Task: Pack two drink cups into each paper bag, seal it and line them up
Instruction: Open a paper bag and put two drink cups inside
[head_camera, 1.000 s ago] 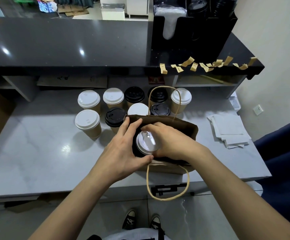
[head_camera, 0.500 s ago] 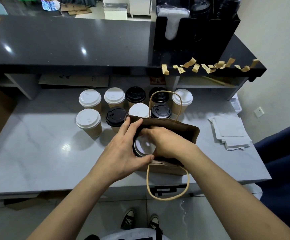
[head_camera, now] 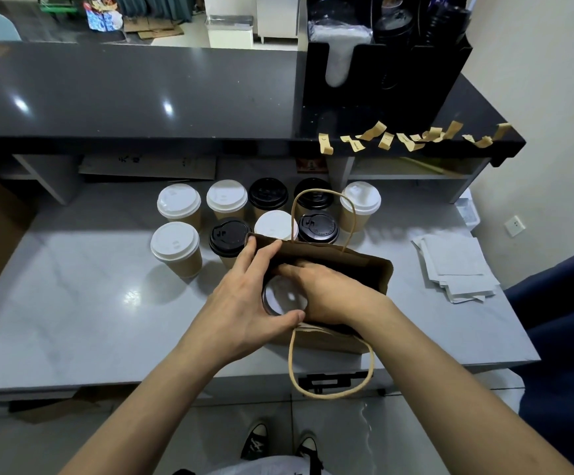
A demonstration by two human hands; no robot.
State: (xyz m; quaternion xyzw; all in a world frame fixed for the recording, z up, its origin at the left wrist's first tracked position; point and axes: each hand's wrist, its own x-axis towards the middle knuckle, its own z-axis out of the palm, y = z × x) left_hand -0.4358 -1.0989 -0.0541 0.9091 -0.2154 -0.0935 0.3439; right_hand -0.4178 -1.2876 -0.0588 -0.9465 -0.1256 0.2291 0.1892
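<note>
The left hand (head_camera: 244, 299) spreads across the left end of the brown paper bag (head_camera: 361, 269), fingers hooked over its far rim and thumb against its near rim, holding the mouth wide. The right hand (head_camera: 326, 293) reaches down into that mouth, its curled fingers over the far edge of a white-lidded cup (head_camera: 283, 296) that stands inside the bag; whether they actually clasp the lid I cannot tell. The bag is matte kraft paper with twisted paper-cord handles, one loop (head_camera: 323, 214) standing up beyond the hands, the other (head_camera: 330, 378) hanging over the near edge of the pale, glossy marble-patterned counter (head_camera: 73, 303).

Just beyond the hands stand nine kraft-sleeved cups in two rows: white lids (head_camera: 175, 242) on the far left, black lids (head_camera: 229, 235) mixed in toward the middle. The black lid (head_camera: 318, 228) next to the far handle carries embossed lettering too small to read.

To the right of the right hand lies a loose stack of white paper sheets (head_camera: 453, 265). Farther off, a dark speckled stone shelf (head_camera: 141, 94) carries curled tan sticker strips (head_camera: 405, 137) along its front edge, their print illegible, and a black organiser (head_camera: 381, 70) of stacked lids. Under the shelf, flat cardboard (head_camera: 148, 166) shows faint unreadable characters.
</note>
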